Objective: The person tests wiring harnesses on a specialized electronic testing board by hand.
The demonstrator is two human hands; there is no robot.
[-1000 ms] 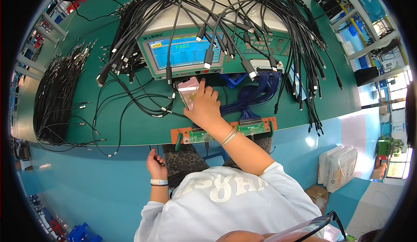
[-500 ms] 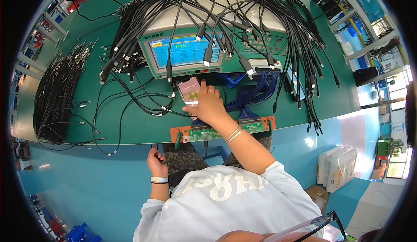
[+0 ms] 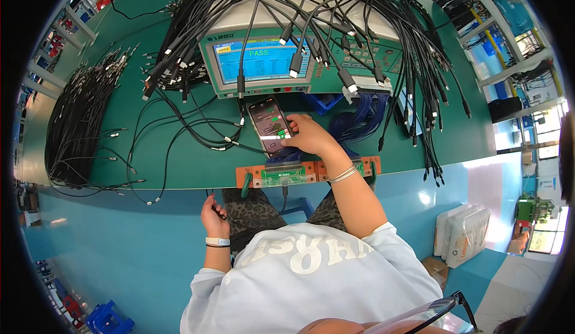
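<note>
A smartphone (image 3: pixel 263 121) with a lit screen lies on the green table, below the tester's display. My right hand (image 3: pixel 312 137) reaches over its right edge, fingers apart and thumb at the lower part of the screen. Below the table's front edge, my left hand (image 3: pixel 214 218) is closed around a thin black cable, mostly hidden by the fingers. A green circuit board fixture (image 3: pixel 287 175) with orange ends sits at the front edge, just below the phone, with blue wires (image 3: pixel 344 131) running to it.
Behind the phone stands a tester (image 3: pixel 263 64) with a blue display, draped with many black cables (image 3: pixel 296 58). A thick cable bundle (image 3: pixel 84 124) lies at the left, and loose cables (image 3: pixel 197 133) cross the middle. White bags (image 3: pixel 464 232) rest on the floor at right.
My right hand has shifted right, from across the phone's screen to its right edge. The phone's screen now shows a darker page. My left hand stays closed below the table edge.
</note>
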